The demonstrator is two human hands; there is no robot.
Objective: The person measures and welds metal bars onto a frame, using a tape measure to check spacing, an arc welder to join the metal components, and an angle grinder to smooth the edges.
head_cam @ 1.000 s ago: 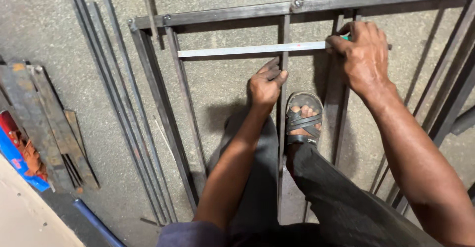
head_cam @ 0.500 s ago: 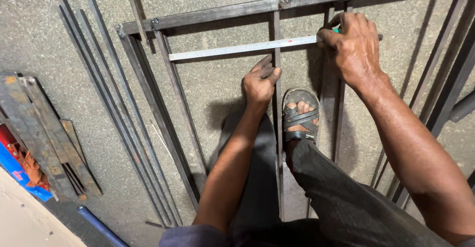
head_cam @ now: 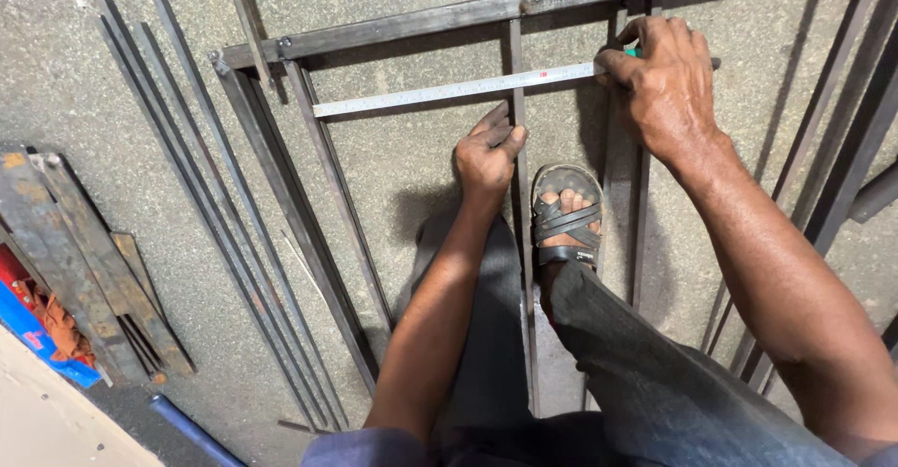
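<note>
A dark metal frame (head_cam: 393, 25) with upright bars lies flat on the concrete floor. A steel tape measure blade (head_cam: 449, 93) stretches across it from a left bar to my right hand (head_cam: 666, 83), which is closed over the tape's case on a right bar. My left hand (head_cam: 488, 153) grips the thin middle bar (head_cam: 520, 242) just below the tape. My sandalled foot (head_cam: 565, 216) rests between the bars, beside that middle bar.
Several loose thin metal rods (head_cam: 201, 205) lie left of the frame. Rusty flat steel pieces (head_cam: 89, 252) are stacked at the far left beside a blue and red object (head_cam: 33, 327). More frame bars (head_cam: 842, 149) run along the right edge.
The camera view has shifted slightly, so frame and hands sit a little lower and left. Both hands keep their holds on the tape and middle bar.
</note>
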